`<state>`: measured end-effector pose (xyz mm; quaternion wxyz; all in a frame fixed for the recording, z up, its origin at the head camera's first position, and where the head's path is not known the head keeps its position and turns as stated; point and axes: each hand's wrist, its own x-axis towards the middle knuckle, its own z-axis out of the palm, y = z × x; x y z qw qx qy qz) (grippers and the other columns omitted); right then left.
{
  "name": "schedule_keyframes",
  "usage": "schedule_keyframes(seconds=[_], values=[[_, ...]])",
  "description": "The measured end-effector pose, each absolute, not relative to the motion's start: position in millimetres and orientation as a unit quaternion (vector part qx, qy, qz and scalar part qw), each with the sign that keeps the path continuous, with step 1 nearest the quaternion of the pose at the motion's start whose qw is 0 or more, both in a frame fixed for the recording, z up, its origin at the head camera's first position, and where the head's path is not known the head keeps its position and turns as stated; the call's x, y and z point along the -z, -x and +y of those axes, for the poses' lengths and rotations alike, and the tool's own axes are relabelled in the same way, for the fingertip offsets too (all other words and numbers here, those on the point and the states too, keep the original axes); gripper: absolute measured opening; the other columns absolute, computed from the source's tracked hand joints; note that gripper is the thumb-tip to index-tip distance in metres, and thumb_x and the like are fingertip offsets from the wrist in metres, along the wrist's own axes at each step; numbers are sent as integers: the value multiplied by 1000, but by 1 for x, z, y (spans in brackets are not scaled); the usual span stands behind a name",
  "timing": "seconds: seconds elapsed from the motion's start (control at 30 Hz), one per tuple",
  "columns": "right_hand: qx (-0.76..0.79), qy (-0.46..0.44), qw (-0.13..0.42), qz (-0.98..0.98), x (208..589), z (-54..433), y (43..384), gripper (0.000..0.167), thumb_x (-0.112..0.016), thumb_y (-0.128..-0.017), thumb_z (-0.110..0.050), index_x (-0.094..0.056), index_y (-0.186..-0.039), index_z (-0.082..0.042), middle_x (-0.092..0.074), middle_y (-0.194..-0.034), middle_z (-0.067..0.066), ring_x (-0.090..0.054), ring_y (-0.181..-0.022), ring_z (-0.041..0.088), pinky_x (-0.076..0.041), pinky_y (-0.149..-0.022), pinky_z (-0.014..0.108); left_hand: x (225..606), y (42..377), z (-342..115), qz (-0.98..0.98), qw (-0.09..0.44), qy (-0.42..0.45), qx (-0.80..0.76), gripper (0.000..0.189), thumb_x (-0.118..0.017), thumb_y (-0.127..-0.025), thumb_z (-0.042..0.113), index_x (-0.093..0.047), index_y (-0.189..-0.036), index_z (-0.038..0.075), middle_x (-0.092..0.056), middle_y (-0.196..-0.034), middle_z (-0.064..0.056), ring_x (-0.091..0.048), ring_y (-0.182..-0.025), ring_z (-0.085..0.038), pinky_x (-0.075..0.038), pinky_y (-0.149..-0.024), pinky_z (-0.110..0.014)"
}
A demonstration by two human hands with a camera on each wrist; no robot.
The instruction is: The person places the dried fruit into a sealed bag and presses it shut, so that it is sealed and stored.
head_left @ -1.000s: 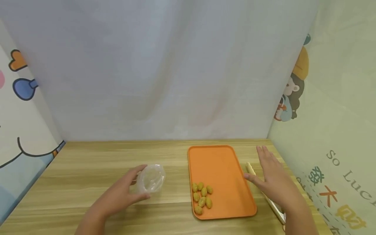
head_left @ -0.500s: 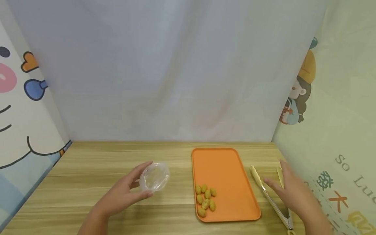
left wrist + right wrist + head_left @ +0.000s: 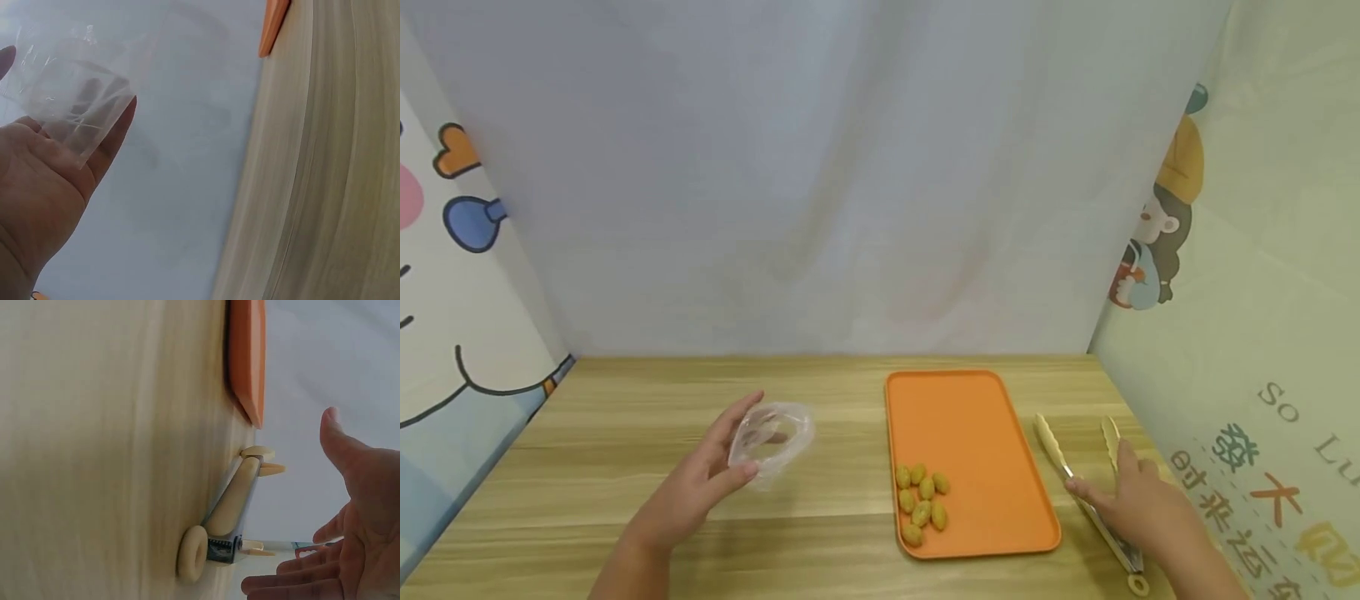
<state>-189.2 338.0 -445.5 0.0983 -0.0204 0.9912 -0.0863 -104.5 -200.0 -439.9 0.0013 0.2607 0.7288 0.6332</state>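
The table [image 3: 625, 417] stretches out before you, the orange tray [image 3: 970, 450] lying right of centre. Just beside its right edge, the tongs [image 3: 232, 500] lie splayed. Your right hand [image 3: 1138, 504] reaches over them, spread and free; your left hand [image 3: 688, 483] grips the clear bag [image 3: 72, 87]. Small fruits [image 3: 921, 513] cluster in the tray's near left corner.

"What's the surface [image 3: 827, 533] like?"
"Yellowish, streaky wood grain — an orange tray [image 3: 973, 467] lying flat on it."
"Anything else?"
"Tongs [image 3: 232, 503], just right of the tray — arms spread, tips toward the back."
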Motion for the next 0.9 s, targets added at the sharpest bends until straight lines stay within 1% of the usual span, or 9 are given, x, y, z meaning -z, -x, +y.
schedule_keyframes(seconds=[0.07,0.23,0.3,0.4,0.43,0.5,0.63,0.8,0.9], values=[[86,15,95,992,447,338,188,128,-42,-81,-85,-7,-144,22,-35,-127,53,-54,-95,62,-48,-65,60,437,102,-200,738,2,-233,-633,64,-36,-103,2,-7,-159,18,-33,-153,-10,-40,-136,-11,-42,-102,-40],[83,4,112,990,452,340,185,136,-48,-77,-85,-1,-141,25,-47,-113,52,-58,-90,58,-49,-67,60,433,103,-201,683,-20,-239,-690,56,-27,-104,10,-10,-158,12,-33,-149,-3,-49,-123,-12,-49,-91,-54],[84,4,120,989,454,340,184,138,-50,-76,-85,3,-142,25,-50,-111,50,-60,-87,55,-49,-65,58,436,104,-200,665,-43,-260,-699,55,-32,-107,17,-11,-157,7,-41,-142,-6,-59,-111,-17,-56,-81,-42],[84,4,135,987,458,341,184,141,-50,-75,-86,10,-142,23,-52,-109,49,-62,-83,52,-49,-62,56,438,103,-198,675,-52,-253,-691,70,-53,-102,30,-16,-156,9,-41,-141,-8,-59,-111,-19,-57,-81,-37],[84,6,138,987,459,340,184,141,-50,-75,-85,12,-142,23,-54,-107,48,-63,-81,50,-49,-60,54,437,103,-197,686,-50,-242,-685,74,-61,-97,29,-19,-156,10,-41,-142,-9,-59,-111,-20,-57,-81,-36],[82,10,142,986,461,340,185,142,-50,-75,-85,14,-142,22,-56,-103,46,-63,-77,46,-49,-58,52,437,102,-195,699,-36,-229,-676,78,-70,-91,19,-25,-154,11,-39,-143,-11,-57,-114,-21,-57,-82,-36],[74,25,139,987,465,341,184,141,-52,-76,-83,13,-141,23,-59,-95,42,-63,-72,40,-49,-56,51,435,101,-191,715,-19,-214,-665,81,-71,-83,-7,-30,-151,9,-39,-144,-12,-56,-111,-20,-57,-79,-37],[67,36,131,988,467,343,184,139,-57,-77,-79,9,-142,24,-59,-96,43,-63,-76,44,-49,-61,55,434,101,-190,693,-9,-233,-682,88,-71,-81,-12,-22,-151,7,-40,-144,-18,-57,-121,-21,-57,-78,-36],[70,34,131,988,467,344,187,141,-61,-74,-78,12,-142,22,-60,-97,42,-64,-78,45,-49,-63,56,435,102,-190,695,-8,-243,-677,91,-73,-80,-10,-20,-152,9,-40,-145,-22,-55,-127,-20,-56,-85,-35]])
